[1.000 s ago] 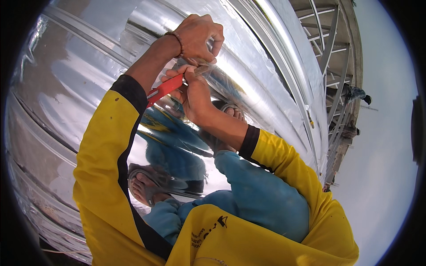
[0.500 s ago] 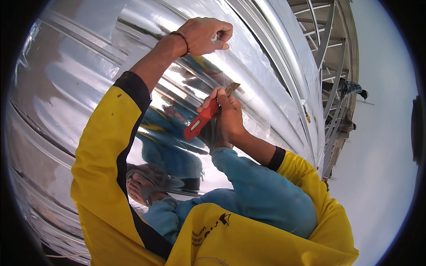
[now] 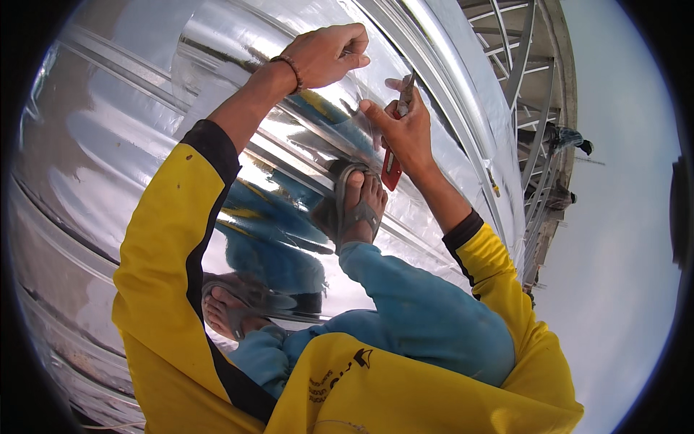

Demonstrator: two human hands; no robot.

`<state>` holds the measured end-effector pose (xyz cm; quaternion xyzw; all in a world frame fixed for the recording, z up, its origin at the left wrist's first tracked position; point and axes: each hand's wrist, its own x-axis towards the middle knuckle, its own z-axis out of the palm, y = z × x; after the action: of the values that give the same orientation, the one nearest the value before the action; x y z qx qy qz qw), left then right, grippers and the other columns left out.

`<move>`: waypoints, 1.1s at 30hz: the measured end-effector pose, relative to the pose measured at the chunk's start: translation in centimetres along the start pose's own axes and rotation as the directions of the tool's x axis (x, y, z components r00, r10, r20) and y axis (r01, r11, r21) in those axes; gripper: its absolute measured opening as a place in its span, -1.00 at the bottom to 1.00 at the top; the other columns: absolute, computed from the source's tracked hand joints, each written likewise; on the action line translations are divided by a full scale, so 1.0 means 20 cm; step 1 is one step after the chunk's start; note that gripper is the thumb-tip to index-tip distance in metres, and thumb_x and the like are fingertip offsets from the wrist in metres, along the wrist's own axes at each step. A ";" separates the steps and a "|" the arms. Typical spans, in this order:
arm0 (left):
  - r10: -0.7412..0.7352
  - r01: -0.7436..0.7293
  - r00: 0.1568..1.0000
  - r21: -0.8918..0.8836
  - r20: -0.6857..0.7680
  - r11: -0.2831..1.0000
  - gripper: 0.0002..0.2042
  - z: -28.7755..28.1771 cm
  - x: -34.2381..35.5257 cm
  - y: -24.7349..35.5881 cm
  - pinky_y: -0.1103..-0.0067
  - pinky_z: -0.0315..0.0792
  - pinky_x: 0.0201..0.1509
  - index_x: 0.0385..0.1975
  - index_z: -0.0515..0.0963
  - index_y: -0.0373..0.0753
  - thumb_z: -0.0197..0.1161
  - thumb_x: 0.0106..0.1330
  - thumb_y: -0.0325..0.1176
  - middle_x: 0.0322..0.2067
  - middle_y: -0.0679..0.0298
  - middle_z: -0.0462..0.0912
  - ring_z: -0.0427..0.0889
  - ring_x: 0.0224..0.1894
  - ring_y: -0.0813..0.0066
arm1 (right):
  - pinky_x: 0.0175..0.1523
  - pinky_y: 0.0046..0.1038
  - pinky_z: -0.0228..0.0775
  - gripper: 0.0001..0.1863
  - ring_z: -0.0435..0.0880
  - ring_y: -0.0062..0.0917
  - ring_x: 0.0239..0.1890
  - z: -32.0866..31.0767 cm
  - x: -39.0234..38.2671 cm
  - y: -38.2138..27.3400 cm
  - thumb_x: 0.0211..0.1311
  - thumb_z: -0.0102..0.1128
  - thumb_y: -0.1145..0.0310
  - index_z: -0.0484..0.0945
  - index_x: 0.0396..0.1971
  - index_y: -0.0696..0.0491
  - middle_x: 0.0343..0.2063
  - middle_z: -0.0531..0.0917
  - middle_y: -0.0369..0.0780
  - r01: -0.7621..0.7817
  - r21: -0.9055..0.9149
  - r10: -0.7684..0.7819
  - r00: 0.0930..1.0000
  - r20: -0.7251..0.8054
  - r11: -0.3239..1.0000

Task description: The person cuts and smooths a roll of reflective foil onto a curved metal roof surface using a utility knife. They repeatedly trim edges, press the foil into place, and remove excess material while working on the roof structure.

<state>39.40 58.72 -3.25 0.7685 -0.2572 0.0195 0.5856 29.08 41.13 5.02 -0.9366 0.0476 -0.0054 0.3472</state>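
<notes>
My left hand (image 3: 322, 56) is closed, its thumb and fingers pinched on the edge of a shiny reflective film (image 3: 224, 32); the edge itself is mostly hidden in the fingers. To its right, my right hand (image 3: 410, 137) grips a red utility knife (image 3: 391, 172). The knife's blade points up and away beside a raised metal seam, and its red handle hangs below the palm. Index finger and thumb are partly extended around it. Mirror-like silvery sheeting (image 3: 282, 267) spreads under both hands and reflects my yellow sleeves and blue trousers.
My sandalled right foot (image 3: 361, 206) rests just below the knife, my left foot (image 3: 228, 307) lower left. Raised ribs (image 3: 108, 65) cross the sheeting. Beyond the right edge stand a curved steel framework (image 3: 531, 87) and two other people, one in a dark top (image 3: 567, 139).
My right hand has moved up and right with the knife, away from the film below my left hand, uncovering my right foot. My left hand has shifted slightly up and left, still closed.
</notes>
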 end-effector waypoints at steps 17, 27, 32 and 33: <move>0.232 -0.204 0.972 0.559 0.021 0.804 -0.06 0.15 -0.03 0.03 0.07 0.00 0.57 0.40 0.22 0.10 0.57 -0.08 -0.27 0.36 0.12 0.24 0.15 0.47 0.07 | -0.60 -0.61 0.23 -0.78 0.36 -0.75 -0.73 -0.15 0.32 0.07 0.31 0.41 0.27 0.60 -0.36 0.10 -0.69 0.47 -0.40 -0.074 0.213 0.072 0.997 0.020 0.974; 0.000 -0.120 0.972 0.498 0.234 0.859 -0.22 0.17 0.11 0.09 0.16 0.35 0.35 0.34 0.26 0.02 0.48 0.07 -0.27 0.04 0.12 0.62 0.58 0.19 0.14 | -0.60 -0.61 0.22 -0.78 0.34 -0.76 -0.72 -0.19 0.35 0.07 0.33 0.39 0.27 0.62 -0.37 0.11 -0.70 0.45 -0.42 -0.063 0.238 0.058 0.998 0.027 0.969; -0.178 0.035 0.945 0.457 0.273 0.889 -0.28 0.16 0.18 0.14 0.30 0.56 0.12 0.29 0.30 -0.04 0.40 0.04 -0.38 0.00 0.10 0.67 0.67 0.08 0.08 | -0.60 -0.61 0.19 -0.76 0.33 -0.77 -0.72 -0.18 0.34 0.03 0.30 0.44 0.26 0.63 -0.39 0.11 -0.72 0.44 -0.43 -0.035 0.193 0.034 0.999 0.009 0.981; -0.222 0.056 0.927 0.473 0.302 0.879 -0.29 0.17 0.20 0.17 0.29 0.56 0.12 0.28 0.33 -0.05 0.42 0.03 -0.36 -0.01 0.10 0.68 0.67 0.07 0.09 | -0.60 -0.61 0.19 -0.75 0.33 -0.77 -0.72 -0.18 0.34 0.03 0.29 0.45 0.26 0.63 -0.39 0.12 -0.72 0.44 -0.43 -0.030 0.171 0.028 1.000 0.010 0.985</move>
<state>40.46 53.57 -0.03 0.8920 -0.2879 -0.0993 0.3340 35.60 37.80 7.19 -0.9024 0.0592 -0.0008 0.4267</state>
